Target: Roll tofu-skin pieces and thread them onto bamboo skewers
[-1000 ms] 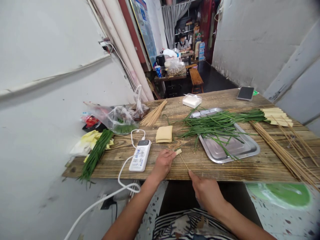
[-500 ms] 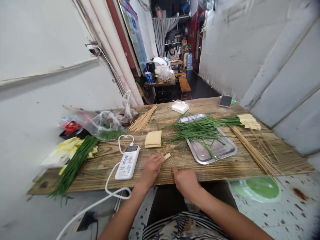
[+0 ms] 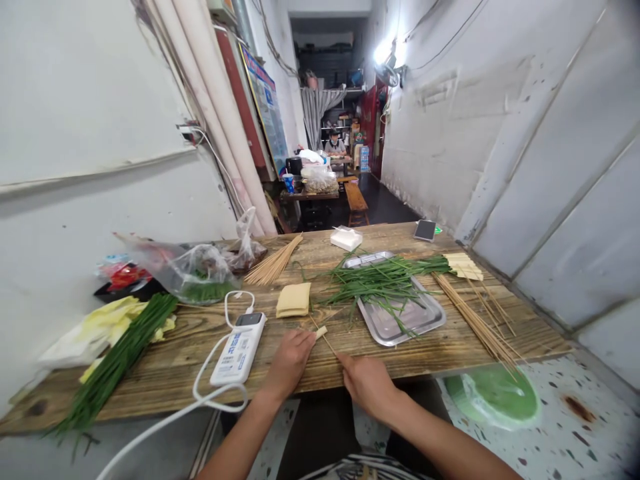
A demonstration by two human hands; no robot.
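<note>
My left hand (image 3: 290, 363) presses a small rolled tofu sheet (image 3: 321, 332) against the wooden table, fingers closed on its left end. Pinched in my right hand (image 3: 367, 383) is a thin wooden skewer (image 3: 330, 345). It slants up to the roll, and a thin stick shows beyond the roll's far side; whether it runs through cannot be made out. Just behind my left hand lies a stack of pale yellow tofu sheets (image 3: 293, 300). Green chives (image 3: 370, 280) are heaped across a metal tray (image 3: 425, 312) to the right.
Chives with pale rolls (image 3: 464, 265) lie right of the tray, near loose skewers (image 3: 475, 323). More skewers (image 3: 274, 260) rest at the back. A white power bank (image 3: 239, 350) with a cable, a chive bunch (image 3: 120, 360) and plastic bags (image 3: 200, 267) occupy the left. A person (image 3: 335, 143) sits far back.
The view has tilted upward and shifted, so the table appears lower and further left. Both hands keep nearly the same place over the table, still holding the roll and skewer.
</note>
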